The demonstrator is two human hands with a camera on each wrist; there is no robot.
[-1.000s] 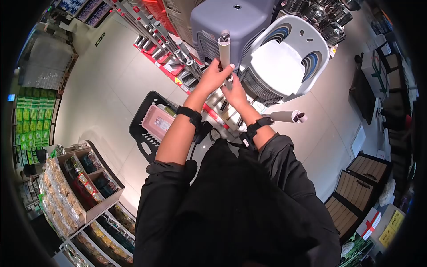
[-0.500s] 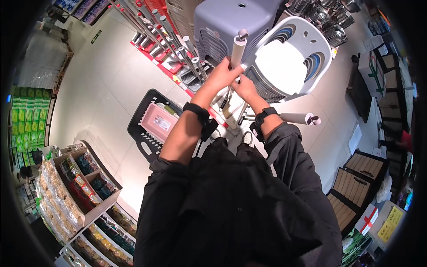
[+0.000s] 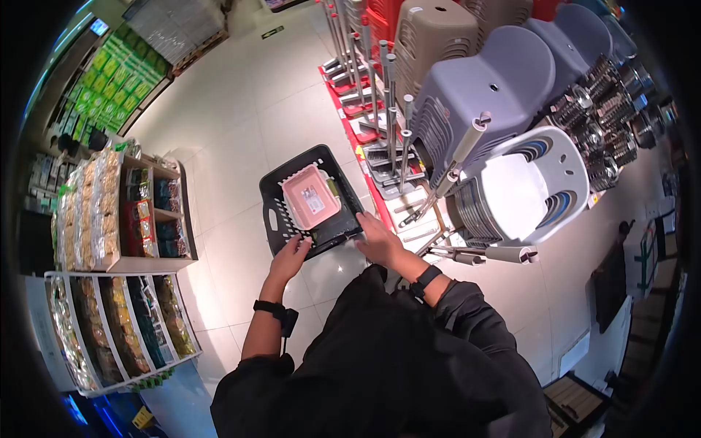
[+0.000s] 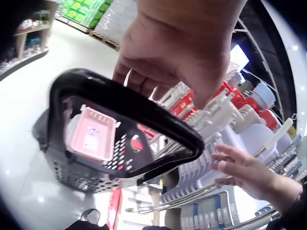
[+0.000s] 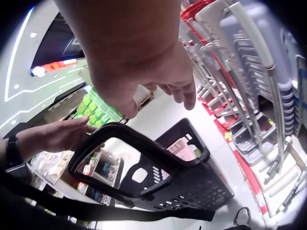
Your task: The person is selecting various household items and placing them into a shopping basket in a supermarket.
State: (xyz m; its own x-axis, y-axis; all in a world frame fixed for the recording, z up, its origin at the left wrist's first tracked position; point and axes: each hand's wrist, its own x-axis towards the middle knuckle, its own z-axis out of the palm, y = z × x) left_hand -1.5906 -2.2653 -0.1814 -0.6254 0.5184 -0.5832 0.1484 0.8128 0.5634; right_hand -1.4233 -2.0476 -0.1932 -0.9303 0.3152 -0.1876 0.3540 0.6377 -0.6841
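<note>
Now hands (image 3: 292, 257) (image 3: 378, 239) beside basket (image 3: 332, 233); pink tray (image 3: 312, 198) inside.

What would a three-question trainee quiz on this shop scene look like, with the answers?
1. Multiple choice: the pink rectangular plastic tray lies A) beneath, B) inside or C) behind the black perforated plastic basket?

2. True or false: the bare right hand holds nothing.

3. Short answer: in the head view, on which side of the basket is the white-topped stack of moulded plastic armchairs?

Key: 1. B. 2. True. 3. The right.
</note>
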